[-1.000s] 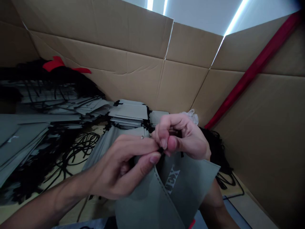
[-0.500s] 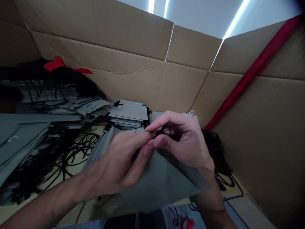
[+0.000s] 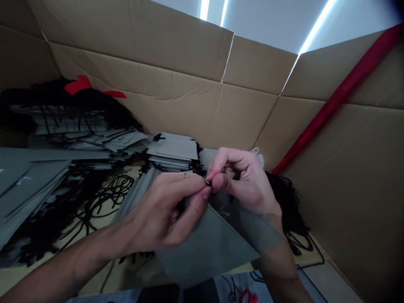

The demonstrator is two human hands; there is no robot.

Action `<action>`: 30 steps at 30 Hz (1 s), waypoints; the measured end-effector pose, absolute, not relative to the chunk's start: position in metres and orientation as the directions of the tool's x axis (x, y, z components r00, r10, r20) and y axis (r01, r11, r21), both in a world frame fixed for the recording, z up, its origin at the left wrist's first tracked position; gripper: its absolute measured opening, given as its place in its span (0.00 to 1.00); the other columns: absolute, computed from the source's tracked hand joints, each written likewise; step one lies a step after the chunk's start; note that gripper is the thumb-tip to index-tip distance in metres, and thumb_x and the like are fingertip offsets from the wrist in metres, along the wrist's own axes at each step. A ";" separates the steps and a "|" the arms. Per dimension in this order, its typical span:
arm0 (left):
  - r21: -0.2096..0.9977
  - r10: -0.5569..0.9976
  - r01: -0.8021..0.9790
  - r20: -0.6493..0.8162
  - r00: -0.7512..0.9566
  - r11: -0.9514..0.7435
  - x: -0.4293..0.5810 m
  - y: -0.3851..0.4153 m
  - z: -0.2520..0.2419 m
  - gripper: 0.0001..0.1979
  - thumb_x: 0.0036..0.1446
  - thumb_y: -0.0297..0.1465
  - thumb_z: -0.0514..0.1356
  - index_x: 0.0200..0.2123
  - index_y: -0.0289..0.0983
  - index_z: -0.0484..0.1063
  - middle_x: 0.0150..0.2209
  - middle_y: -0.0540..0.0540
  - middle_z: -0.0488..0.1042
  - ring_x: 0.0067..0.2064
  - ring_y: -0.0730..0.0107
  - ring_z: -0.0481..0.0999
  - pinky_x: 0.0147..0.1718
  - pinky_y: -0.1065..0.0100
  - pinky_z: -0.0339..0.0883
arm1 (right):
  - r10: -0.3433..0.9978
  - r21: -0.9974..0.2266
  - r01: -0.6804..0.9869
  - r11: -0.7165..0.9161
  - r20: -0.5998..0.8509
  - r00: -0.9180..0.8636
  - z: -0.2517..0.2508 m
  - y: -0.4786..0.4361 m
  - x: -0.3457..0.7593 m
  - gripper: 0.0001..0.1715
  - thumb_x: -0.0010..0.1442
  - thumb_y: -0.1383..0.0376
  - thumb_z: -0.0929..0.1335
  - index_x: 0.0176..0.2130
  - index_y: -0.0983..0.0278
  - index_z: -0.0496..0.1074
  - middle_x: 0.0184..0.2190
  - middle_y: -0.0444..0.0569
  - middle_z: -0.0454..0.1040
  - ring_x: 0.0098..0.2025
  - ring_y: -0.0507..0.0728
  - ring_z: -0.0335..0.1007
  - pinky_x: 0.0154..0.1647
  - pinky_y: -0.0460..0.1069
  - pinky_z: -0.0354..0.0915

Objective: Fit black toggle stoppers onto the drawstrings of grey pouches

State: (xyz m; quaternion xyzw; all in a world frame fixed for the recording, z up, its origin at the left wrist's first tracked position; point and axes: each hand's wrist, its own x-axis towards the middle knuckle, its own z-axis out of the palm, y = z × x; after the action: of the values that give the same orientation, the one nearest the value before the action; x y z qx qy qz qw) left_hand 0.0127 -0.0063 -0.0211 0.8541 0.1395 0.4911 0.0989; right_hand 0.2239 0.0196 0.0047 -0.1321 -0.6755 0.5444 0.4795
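Note:
A grey fabric pouch point(image 3: 211, 246) with a stitched edge hangs from my fingers, tilted, with one corner pointing down toward the right. My left hand point(image 3: 167, 210), with a ring on one finger, is closed and pinches the pouch's upper corner between thumb and forefinger. Right beside those fingertips, my right hand point(image 3: 248, 181) is closed in a pinch on the end of a black cord point(image 3: 209, 183) at that same corner. Most of the cord is hidden by the fingers, and I cannot tell whether it passes through the fabric.
Stacks of grey pouches point(image 3: 172, 148) with black cord ends stand behind my hands, and more grey pouches point(image 3: 34, 181) lie at left. Loose black cords point(image 3: 107, 195) spread on the table. Cardboard walls point(image 3: 176, 92) enclose the back and right. Red-handled scissors point(image 3: 248, 296) lie near my lap.
Both hands have shifted slightly right. The right fingers have drawn together at the corner, where the cord end now shows between the fingertips. The pouch still hangs below.

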 end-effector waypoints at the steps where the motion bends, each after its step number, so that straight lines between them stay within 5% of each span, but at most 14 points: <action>1: 0.311 0.333 0.129 0.807 0.488 -0.942 0.012 -0.005 -0.021 0.13 0.77 0.22 0.58 0.36 0.39 0.65 0.28 0.56 0.58 0.28 0.77 0.57 0.28 0.67 0.52 | 0.705 -0.873 -0.340 0.349 0.484 -0.519 0.004 0.020 0.225 0.23 0.54 0.58 0.91 0.34 0.64 0.82 0.29 0.45 0.81 0.27 0.50 0.73 0.28 0.44 0.68; 9: 0.349 0.305 0.015 0.797 0.521 -0.937 0.013 0.003 -0.023 0.15 0.77 0.23 0.59 0.33 0.39 0.63 0.26 0.56 0.57 0.29 0.75 0.58 0.30 0.67 0.54 | 0.692 -0.913 -0.318 0.255 0.402 -0.600 -0.002 0.023 0.232 0.20 0.66 0.54 0.84 0.36 0.63 0.80 0.28 0.43 0.75 0.28 0.49 0.62 0.28 0.45 0.56; 13: 0.450 0.378 -0.024 0.777 0.504 -0.893 0.017 0.002 -0.024 0.16 0.80 0.25 0.56 0.34 0.38 0.65 0.28 0.57 0.59 0.28 0.77 0.59 0.28 0.70 0.54 | 0.676 -0.914 -0.272 0.300 0.405 -0.616 0.007 0.015 0.243 0.12 0.67 0.61 0.84 0.44 0.62 0.84 0.35 0.45 0.81 0.33 0.51 0.76 0.34 0.45 0.69; 17: 0.589 0.497 -0.015 0.695 0.519 -0.808 0.015 0.000 -0.022 0.16 0.84 0.29 0.54 0.38 0.38 0.70 0.31 0.56 0.65 0.30 0.78 0.64 0.30 0.73 0.60 | 0.717 -0.903 -0.102 0.418 0.397 -0.573 0.019 0.002 0.259 0.21 0.67 0.66 0.84 0.57 0.58 0.85 0.42 0.46 0.85 0.40 0.52 0.84 0.41 0.44 0.76; 24: 0.677 0.604 0.041 0.626 0.493 -0.735 0.014 0.001 -0.022 0.18 0.87 0.33 0.53 0.41 0.39 0.77 0.28 0.57 0.63 0.28 0.77 0.60 0.25 0.72 0.54 | 0.732 -0.765 0.095 0.637 0.560 -0.388 0.026 -0.004 0.259 0.17 0.67 0.63 0.85 0.54 0.56 0.87 0.37 0.43 0.85 0.35 0.51 0.81 0.30 0.44 0.70; 30: 0.690 0.626 0.050 0.621 0.471 -0.722 0.016 0.002 -0.021 0.19 0.85 0.33 0.55 0.38 0.39 0.76 0.29 0.55 0.67 0.30 0.75 0.64 0.29 0.70 0.57 | 0.716 -0.722 0.147 0.676 0.597 -0.363 0.025 -0.007 0.258 0.13 0.68 0.63 0.84 0.51 0.57 0.88 0.36 0.44 0.86 0.36 0.52 0.82 0.31 0.45 0.71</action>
State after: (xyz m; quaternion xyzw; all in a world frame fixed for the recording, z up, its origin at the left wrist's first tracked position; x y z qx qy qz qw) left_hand 0.0160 0.0020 -0.0212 0.8008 0.2109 0.4688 0.3072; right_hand 0.2579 -0.0073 0.0253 -0.2790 -0.7729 0.2899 0.4906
